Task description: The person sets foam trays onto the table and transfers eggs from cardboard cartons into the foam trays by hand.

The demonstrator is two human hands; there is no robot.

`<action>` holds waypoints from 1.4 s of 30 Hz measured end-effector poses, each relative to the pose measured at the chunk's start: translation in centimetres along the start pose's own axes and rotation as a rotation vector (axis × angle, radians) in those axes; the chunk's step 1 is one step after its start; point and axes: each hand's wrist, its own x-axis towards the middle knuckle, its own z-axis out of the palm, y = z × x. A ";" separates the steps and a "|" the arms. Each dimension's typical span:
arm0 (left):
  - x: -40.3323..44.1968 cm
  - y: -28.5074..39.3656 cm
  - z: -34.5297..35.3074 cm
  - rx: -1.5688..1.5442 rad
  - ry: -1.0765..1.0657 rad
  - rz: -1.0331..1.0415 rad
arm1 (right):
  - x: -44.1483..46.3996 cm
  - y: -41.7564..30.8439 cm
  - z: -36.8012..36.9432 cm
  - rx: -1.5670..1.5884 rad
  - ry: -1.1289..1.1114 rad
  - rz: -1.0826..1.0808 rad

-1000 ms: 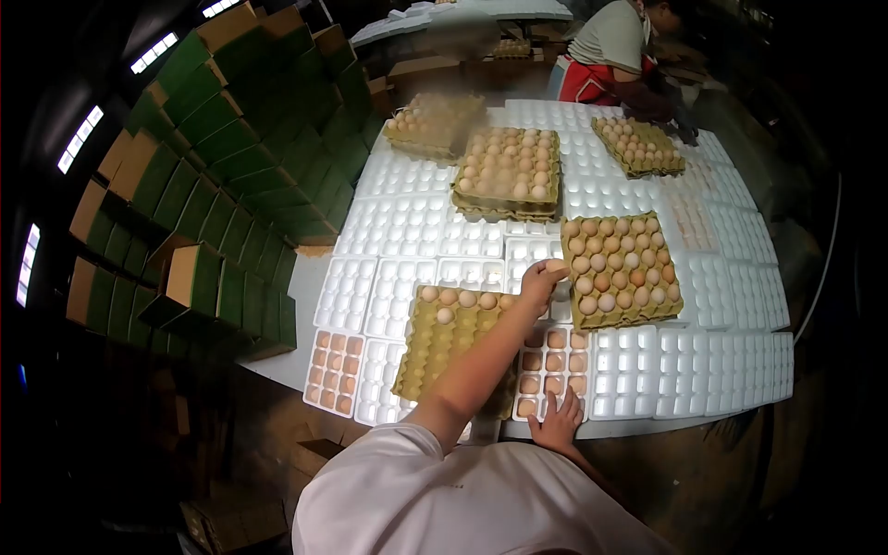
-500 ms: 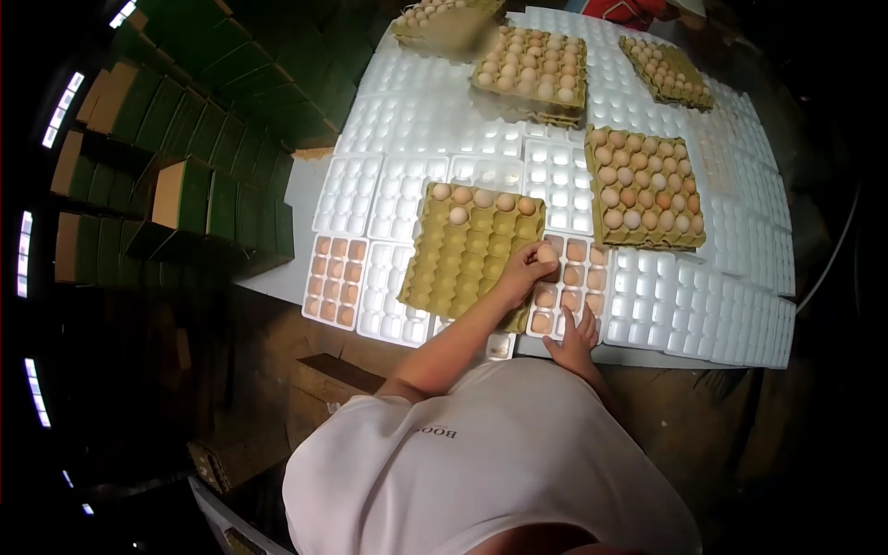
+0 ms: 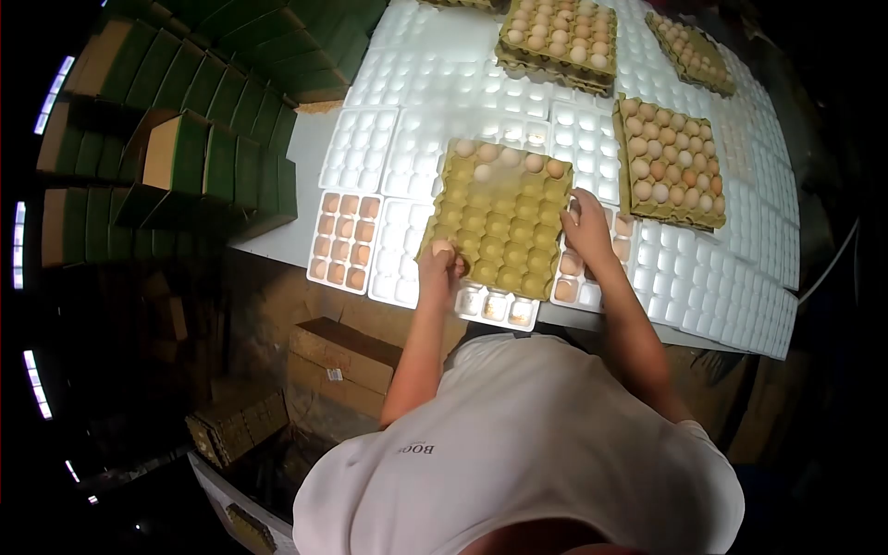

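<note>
My left hand (image 3: 442,266) is closed at the near left edge of an olive pulp egg tray (image 3: 495,222), with a pale egg (image 3: 443,247) showing at its fingers. Several eggs (image 3: 509,160) sit along the tray's far rows; its other cups are bare. At the tray's right edge is my right hand (image 3: 586,225), fingers bent in against the rim; their tips are partly hidden. Beneath my right forearm, a white plastic tray (image 3: 585,294) holds brown eggs, partly covered. Another white tray (image 3: 479,314) pokes out under the egg tray's near edge.
A white tray of brown eggs (image 3: 345,242) lies at the left. Full pulp trays (image 3: 673,166) stand on the right and at the back (image 3: 560,42). White plastic trays (image 3: 712,287) cover much of the table. Green boxes (image 3: 190,162) are stacked to the left; a cardboard box (image 3: 342,365) is below.
My left hand has gone from the right-hand white tray to the pulp tray's left edge, with an egg. My right hand has moved up to its right edge. The view has shifted.
</note>
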 end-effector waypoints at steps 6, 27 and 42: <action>-0.6 1.5 -3.6 0.359 0.193 0.089 | 10.8 1.5 3.6 -0.265 -0.224 -0.064; -3.9 3.9 -11.3 0.361 0.080 -0.034 | 13.8 -5.0 4.4 -0.595 -0.486 0.232; 10.3 5.2 5.0 1.215 -0.220 0.675 | -8.9 -1.4 -11.1 0.368 0.184 0.600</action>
